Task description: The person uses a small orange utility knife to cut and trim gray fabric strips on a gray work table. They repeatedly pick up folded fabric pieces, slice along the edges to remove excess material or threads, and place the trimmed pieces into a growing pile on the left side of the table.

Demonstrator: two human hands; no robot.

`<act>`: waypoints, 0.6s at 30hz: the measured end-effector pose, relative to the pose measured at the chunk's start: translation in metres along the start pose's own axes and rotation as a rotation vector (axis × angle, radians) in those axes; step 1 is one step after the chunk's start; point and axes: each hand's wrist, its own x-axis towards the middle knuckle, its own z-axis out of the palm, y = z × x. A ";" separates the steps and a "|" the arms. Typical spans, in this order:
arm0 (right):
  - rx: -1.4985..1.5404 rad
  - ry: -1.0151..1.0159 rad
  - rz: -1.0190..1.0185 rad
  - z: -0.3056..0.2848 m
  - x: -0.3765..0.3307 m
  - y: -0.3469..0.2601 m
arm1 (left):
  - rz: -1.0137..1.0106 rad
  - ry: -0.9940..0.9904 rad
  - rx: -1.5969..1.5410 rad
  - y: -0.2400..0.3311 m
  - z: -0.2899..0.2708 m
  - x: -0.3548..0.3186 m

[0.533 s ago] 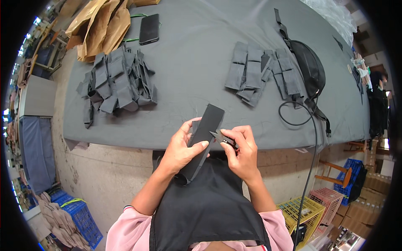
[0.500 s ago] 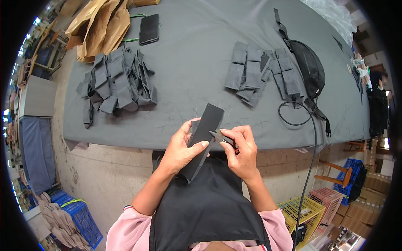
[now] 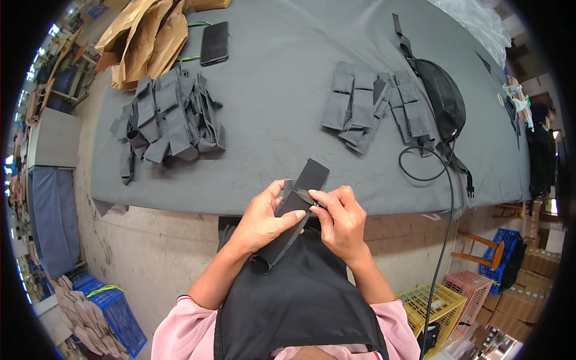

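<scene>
Left hand: left hand (image 3: 264,219) closed around a dark fabric strip (image 3: 294,210), thumb across its face, fingers wrapped behind.
Right hand: right hand (image 3: 342,222) pinched shut on a small dark tool (image 3: 306,196) at the strip's right edge; what kind of tool, cannot tell.
Fabric strip: long, flat, dark grey to black; tilted, upper end over the near edge of the table (image 3: 276,90), lower end rolled and hanging below the left palm, above the black apron (image 3: 294,300) on the lap.
Table: covered in grey cloth, runs the width of the view.
Left pile: heap of grey folded fabric pieces (image 3: 168,120), well left of the hands, jumbled.
Right pile: second set of grey folded pieces (image 3: 372,105), up and right of the hands, laid in loose rows.
Bag: black waist bag (image 3: 444,99) with strap, just beside the right pile, touching its edge.
Cable: black cable (image 3: 444,198) loops off the table edge and drops toward the floor.
Far corner: black phone (image 3: 215,43) lies flat beside brown paper (image 3: 144,39).
Floor: blue crate (image 3: 117,312) lower left; yellow crate (image 3: 441,306), pink crate (image 3: 474,288) and a 2nd blue crate (image 3: 503,264) lower right.
Sleeves: pink, both forearms enter from the lower edge.
</scene>
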 end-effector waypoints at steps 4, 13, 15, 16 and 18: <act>0.014 0.043 -0.016 0.001 -0.006 0.004 | -0.040 0.004 0.037 0.002 -0.002 -0.002; 1.194 -0.141 0.869 -0.007 0.009 0.025 | -0.067 -0.509 -0.465 -0.013 -0.003 0.013; 1.286 -0.091 0.816 -0.007 0.011 0.022 | -0.083 -0.630 -0.673 -0.020 -0.006 0.022; 1.128 -0.057 0.892 -0.005 0.016 0.018 | -0.009 -0.594 -0.676 -0.029 -0.003 0.026; 0.590 0.074 0.664 0.004 0.005 0.021 | 0.007 -0.492 -0.608 -0.033 -0.003 0.030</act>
